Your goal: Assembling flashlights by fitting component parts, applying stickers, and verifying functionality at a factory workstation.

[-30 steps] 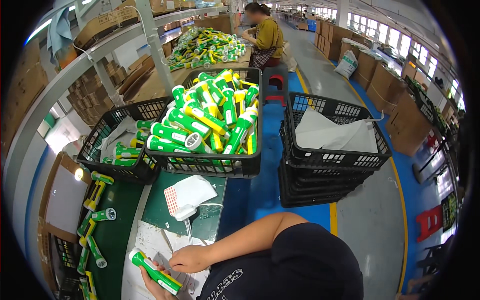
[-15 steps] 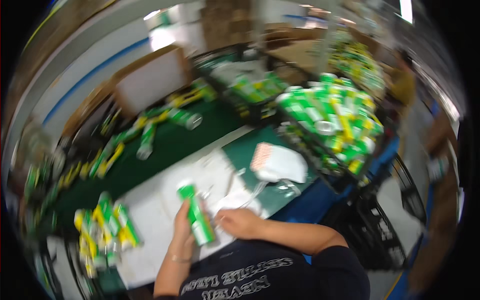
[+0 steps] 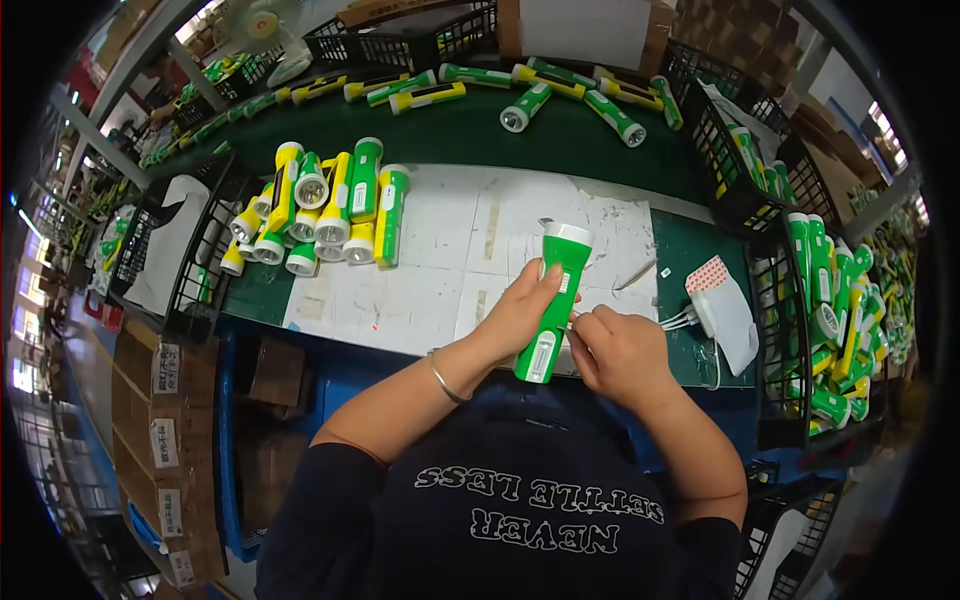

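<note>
Your left hand (image 3: 522,308) grips the green flashlight (image 3: 553,320), head pointing away; right hand (image 3: 622,350) curls just right, grip unclear.

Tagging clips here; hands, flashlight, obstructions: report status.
Left hand around green flashlight. Right hand at its side, hold unclear. Flashlight points away from body. White cables close beside right hand.

I count two hands, one left hand (image 3: 518,308) and one right hand (image 3: 622,350), with one held flashlight (image 3: 560,312). About a dozen grouped flashlights (image 3: 365,180) lie on the tabletop (image 3: 430,230); they overlap, so the exact number I cannot tell. Also there are one bracelet (image 3: 440,378), one fan (image 3: 263,26) and four paper labels (image 3: 164,443).
</note>
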Demonstrator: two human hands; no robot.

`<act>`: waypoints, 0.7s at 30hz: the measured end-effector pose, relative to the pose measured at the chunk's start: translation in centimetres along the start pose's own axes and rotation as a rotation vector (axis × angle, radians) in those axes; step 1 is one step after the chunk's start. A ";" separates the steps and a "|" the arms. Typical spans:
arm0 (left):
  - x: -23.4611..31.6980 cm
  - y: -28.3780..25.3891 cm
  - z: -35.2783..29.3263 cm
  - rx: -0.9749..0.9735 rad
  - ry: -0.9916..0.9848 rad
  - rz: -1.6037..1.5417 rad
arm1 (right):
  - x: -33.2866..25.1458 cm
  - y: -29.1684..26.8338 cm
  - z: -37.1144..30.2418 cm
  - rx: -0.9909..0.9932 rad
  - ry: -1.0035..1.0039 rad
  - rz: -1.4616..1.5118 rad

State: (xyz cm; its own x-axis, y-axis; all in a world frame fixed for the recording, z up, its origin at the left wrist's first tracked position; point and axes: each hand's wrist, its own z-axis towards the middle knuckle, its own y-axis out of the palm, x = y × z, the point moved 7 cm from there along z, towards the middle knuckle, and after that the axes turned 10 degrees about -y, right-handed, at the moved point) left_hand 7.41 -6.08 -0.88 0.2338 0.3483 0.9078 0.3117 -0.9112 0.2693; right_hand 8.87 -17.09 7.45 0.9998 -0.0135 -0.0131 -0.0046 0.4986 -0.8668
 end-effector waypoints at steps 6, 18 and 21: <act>-0.6 -0.1 -0.4 -0.064 0.102 -0.063 | -2.1 0.9 -1.2 -0.016 -0.103 0.160; 0.1 -2.9 1.3 -0.031 -0.018 -0.127 | 2.6 7.4 -0.8 0.096 0.613 0.870; 0.4 -3.7 0.9 -0.017 -0.100 -0.012 | 5.9 7.6 -1.4 0.303 0.562 0.901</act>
State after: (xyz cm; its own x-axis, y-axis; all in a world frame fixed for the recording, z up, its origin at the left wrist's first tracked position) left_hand 7.16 -2.32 -1.79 0.3209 0.3786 0.8682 0.2997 -0.9101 0.2861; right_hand 14.75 -14.62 0.04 0.4808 0.1076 -0.8702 -0.6462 0.7143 -0.2687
